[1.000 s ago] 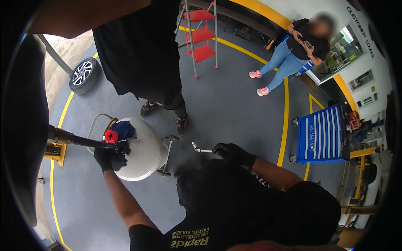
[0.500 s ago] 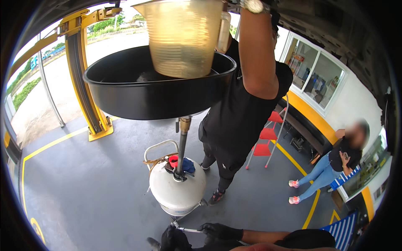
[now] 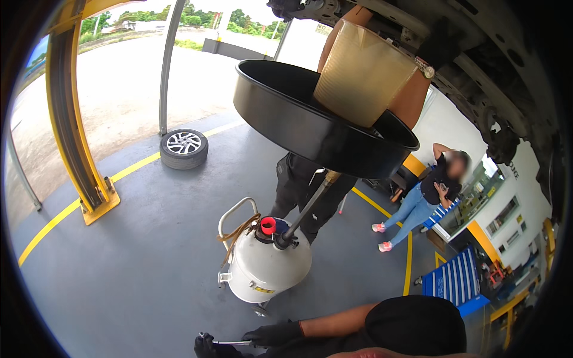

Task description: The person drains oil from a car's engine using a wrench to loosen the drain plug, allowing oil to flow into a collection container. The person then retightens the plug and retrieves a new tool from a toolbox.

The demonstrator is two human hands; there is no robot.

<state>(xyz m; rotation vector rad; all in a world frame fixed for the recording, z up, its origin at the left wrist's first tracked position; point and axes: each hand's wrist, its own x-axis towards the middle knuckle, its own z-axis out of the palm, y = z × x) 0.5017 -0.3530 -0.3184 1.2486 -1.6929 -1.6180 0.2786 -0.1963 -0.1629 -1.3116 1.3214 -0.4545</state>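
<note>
Low in the picture my right hand (image 3: pixel 276 334), in a black glove, is closed on one end of a slim silver socket wrench (image 3: pixel 233 342). My left hand (image 3: pixel 206 346), also gloved in black, is closed around its other end, partly cut off by the lower edge. Beyond my hands stands a white oil drainer tank (image 3: pixel 268 271) with a red cup (image 3: pixel 268 225) on top. Its pole carries a wide black drain pan (image 3: pixel 316 140). Over the pan a co-worker, mostly hidden behind it, holds a tilted translucent plastic jug (image 3: pixel 361 74).
A vehicle's underside (image 3: pixel 477 77) hangs overhead at the right. A wheel (image 3: pixel 184 149) lies on the floor near a yellow lift post (image 3: pixel 74 125). A second person (image 3: pixel 439 185) stands at the right, beyond a blue tool cabinet (image 3: pixel 453 277).
My view has turned, so the pan and jug now appear farther right and the wheel has come into sight. The jug looks more tilted. Both my hands still hold the wrench.
</note>
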